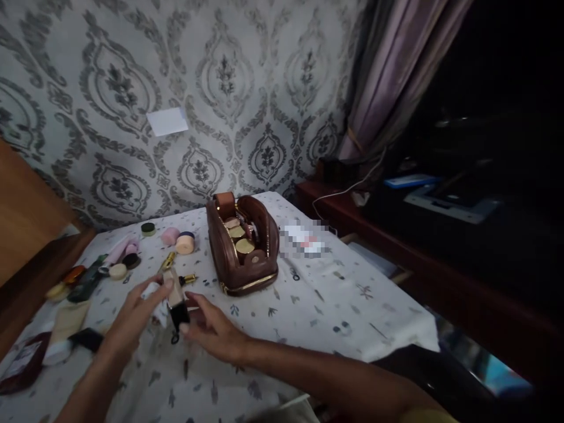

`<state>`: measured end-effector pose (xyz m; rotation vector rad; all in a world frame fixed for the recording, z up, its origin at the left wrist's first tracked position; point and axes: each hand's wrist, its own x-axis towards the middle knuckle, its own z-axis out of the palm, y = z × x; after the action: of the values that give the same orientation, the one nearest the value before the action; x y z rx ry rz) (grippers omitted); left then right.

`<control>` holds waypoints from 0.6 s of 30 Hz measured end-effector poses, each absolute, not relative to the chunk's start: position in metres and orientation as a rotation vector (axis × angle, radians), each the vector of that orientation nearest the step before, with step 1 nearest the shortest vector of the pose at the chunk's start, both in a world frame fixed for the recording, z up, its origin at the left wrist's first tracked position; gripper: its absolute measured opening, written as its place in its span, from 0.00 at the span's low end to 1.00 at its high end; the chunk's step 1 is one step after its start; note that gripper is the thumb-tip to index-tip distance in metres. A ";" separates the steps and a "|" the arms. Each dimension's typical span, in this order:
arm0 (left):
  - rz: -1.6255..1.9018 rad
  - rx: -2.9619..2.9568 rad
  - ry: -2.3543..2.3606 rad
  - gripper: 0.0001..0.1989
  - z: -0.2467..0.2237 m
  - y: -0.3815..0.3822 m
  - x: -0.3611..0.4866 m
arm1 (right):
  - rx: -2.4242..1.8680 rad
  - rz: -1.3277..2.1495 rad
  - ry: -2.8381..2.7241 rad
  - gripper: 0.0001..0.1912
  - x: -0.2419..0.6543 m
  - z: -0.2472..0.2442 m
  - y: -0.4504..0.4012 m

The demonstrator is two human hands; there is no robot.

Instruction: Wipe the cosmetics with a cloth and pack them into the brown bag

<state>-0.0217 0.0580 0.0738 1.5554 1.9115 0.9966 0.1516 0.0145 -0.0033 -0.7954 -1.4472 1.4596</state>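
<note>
Two hands (pixel 218 333) on one bottle (pixel 174 292)

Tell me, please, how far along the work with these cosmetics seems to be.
Partway, I'd judge, if the brown bag is being filled. Gold-topped containers inside it look done. In hand is a black-capped bottle: the left hand holds it and the right hand is at its cap. The jars and tubes lying outside the bag seem left.
</note>
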 end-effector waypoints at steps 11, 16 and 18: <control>1.286 2.121 1.618 0.26 0.016 0.048 0.014 | -0.654 1.872 -0.908 0.34 0.142 -0.012 0.035; 1.209 2.343 1.452 0.19 0.012 0.046 0.009 | -0.568 2.076 -0.948 0.33 0.147 -0.016 0.036; 1.247 2.225 1.460 0.15 0.016 0.048 0.007 | -0.569 2.148 -0.965 0.34 0.151 -0.019 0.034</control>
<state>0.0066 0.0477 0.0157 2.2245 1.4600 1.2468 0.1505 0.0340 -0.0186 -0.5686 -0.9653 2.1484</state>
